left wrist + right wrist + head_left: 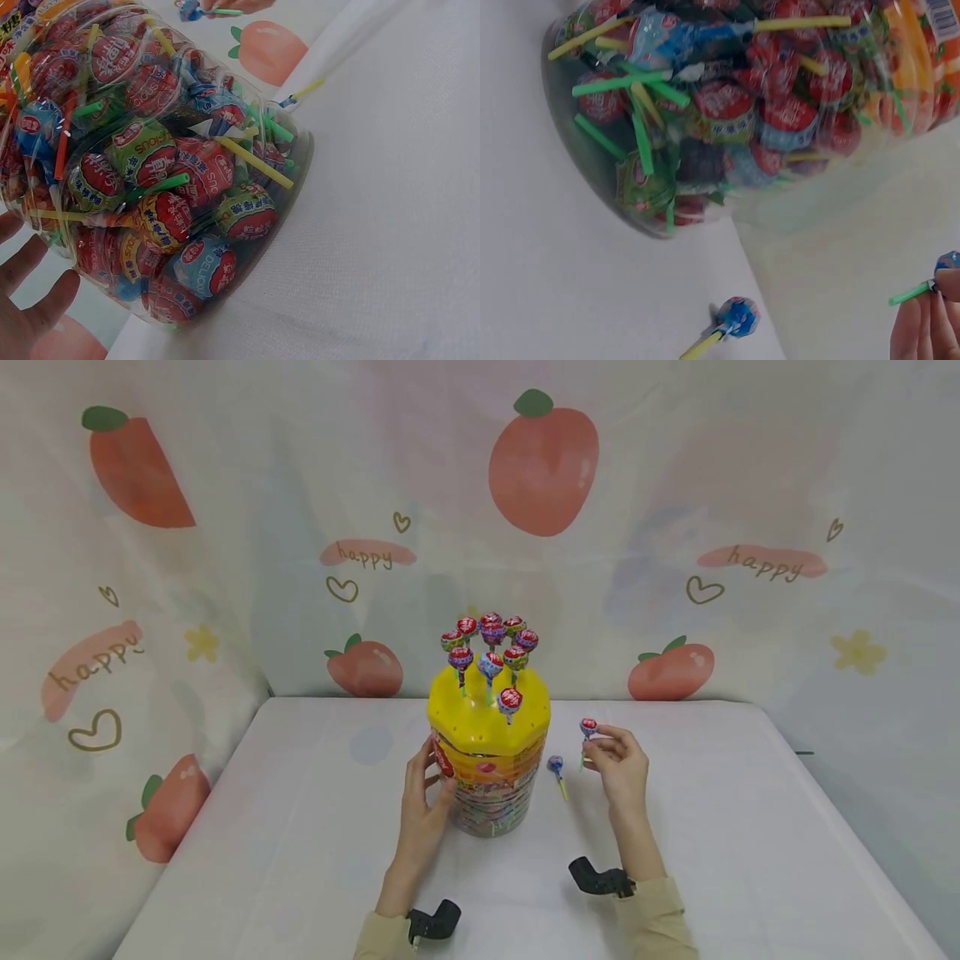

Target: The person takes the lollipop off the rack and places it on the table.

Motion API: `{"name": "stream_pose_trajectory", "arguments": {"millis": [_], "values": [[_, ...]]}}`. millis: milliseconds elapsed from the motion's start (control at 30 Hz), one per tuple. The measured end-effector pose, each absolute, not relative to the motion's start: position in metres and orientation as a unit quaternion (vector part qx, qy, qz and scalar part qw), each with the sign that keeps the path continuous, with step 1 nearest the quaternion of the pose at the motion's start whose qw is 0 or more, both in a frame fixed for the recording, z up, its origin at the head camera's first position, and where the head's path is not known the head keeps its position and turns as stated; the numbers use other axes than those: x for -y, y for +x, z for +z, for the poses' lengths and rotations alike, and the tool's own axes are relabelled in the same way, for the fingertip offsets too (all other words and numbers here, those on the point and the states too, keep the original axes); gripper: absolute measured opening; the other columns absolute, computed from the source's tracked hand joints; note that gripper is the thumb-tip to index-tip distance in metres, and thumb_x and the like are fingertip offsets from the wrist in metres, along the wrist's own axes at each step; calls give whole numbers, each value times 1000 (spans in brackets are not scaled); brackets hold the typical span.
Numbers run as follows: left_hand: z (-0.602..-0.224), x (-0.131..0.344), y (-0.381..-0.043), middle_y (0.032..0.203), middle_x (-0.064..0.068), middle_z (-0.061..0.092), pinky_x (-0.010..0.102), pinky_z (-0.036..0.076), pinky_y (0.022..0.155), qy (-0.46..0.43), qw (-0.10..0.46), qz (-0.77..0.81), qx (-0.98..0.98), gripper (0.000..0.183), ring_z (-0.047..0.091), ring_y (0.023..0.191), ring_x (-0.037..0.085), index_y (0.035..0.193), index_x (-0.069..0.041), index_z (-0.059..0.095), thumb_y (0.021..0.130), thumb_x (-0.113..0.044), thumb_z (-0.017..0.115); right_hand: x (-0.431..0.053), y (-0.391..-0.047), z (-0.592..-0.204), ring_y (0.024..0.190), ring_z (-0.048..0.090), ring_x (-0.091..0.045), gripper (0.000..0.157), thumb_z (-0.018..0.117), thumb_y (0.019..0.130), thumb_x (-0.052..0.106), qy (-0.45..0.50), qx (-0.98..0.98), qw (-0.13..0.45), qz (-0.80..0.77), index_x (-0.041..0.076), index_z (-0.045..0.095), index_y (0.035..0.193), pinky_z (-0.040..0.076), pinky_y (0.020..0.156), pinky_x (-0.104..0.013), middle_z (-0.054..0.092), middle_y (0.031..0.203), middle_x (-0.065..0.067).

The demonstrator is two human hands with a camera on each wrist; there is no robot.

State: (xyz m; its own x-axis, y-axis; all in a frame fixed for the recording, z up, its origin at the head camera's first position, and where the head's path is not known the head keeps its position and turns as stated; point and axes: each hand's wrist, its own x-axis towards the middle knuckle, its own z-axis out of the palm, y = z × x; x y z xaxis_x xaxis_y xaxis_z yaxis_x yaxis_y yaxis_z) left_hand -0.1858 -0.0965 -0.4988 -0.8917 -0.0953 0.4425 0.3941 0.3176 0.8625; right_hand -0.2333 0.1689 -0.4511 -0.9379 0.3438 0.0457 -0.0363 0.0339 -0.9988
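Observation:
A clear plastic jar [491, 814] packed with wrapped lollipops stands on the table under a yellow lid [480, 727]. Several lollipops [491, 665] stick upright out of that lid. My left hand [425, 814] rests against the jar's left side, its fingers spread along the wall in the left wrist view. To the right of the jar, my right hand [621, 767] pinches a lollipop [588, 727] by its green stick, the wrapped head pointing up and clear of the table. Between jar and right hand, a blue-wrapped lollipop [739, 316] with a yellow stick lies on the table.
A white cloth [300, 843] covers the table. Behind it hangs a pale curtain [450, 460] printed with fruit and hearts, close to the table's back edge. Black wrist cameras [600, 877] sit on both forearms.

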Motion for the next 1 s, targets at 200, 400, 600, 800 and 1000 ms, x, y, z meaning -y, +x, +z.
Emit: {"name": "stream_pose_trajectory", "arguments": {"millis": [200,400,600,800,1000], "values": [[-499,96,-187,146,4,41,54,43,104,-88,208,-585,779,70,41,134,23,152,-25,26,92,-16,60,-175,-243,-464,66,63,2,33,61,89,0,-130,720,88,676,-3,54,122,56,62,-15,62,68,19],[-482,93,-180,147,14,40,57,41,105,-77,192,-589,781,69,40,134,32,152,-14,26,92,-13,59,-182,-252,-479,64,65,-1,37,61,89,0,-154,725,44,669,-5,51,125,55,60,-15,63,68,16],[-463,91,-169,145,14,42,55,43,104,-74,190,-582,787,66,43,132,31,151,-10,28,94,-18,59,-186,-257,-491,59,63,-2,38,63,87,2,-169,750,7,639,-5,52,123,55,58,-17,62,67,16],[-461,90,-168,145,16,41,57,41,104,-72,188,-589,783,66,42,132,32,151,-11,28,93,-15,59,-185,-260,-500,57,61,-1,36,63,86,2,-173,773,5,611,-5,55,120,53,55,-16,66,72,9],[-460,90,-168,145,16,41,59,41,104,-77,188,-591,781,66,41,132,33,151,-10,27,93,-12,58,-181,-259,-503,58,62,-4,32,65,84,4,-172,814,14,555,-4,58,115,54,56,-20,71,96,-20]]}}
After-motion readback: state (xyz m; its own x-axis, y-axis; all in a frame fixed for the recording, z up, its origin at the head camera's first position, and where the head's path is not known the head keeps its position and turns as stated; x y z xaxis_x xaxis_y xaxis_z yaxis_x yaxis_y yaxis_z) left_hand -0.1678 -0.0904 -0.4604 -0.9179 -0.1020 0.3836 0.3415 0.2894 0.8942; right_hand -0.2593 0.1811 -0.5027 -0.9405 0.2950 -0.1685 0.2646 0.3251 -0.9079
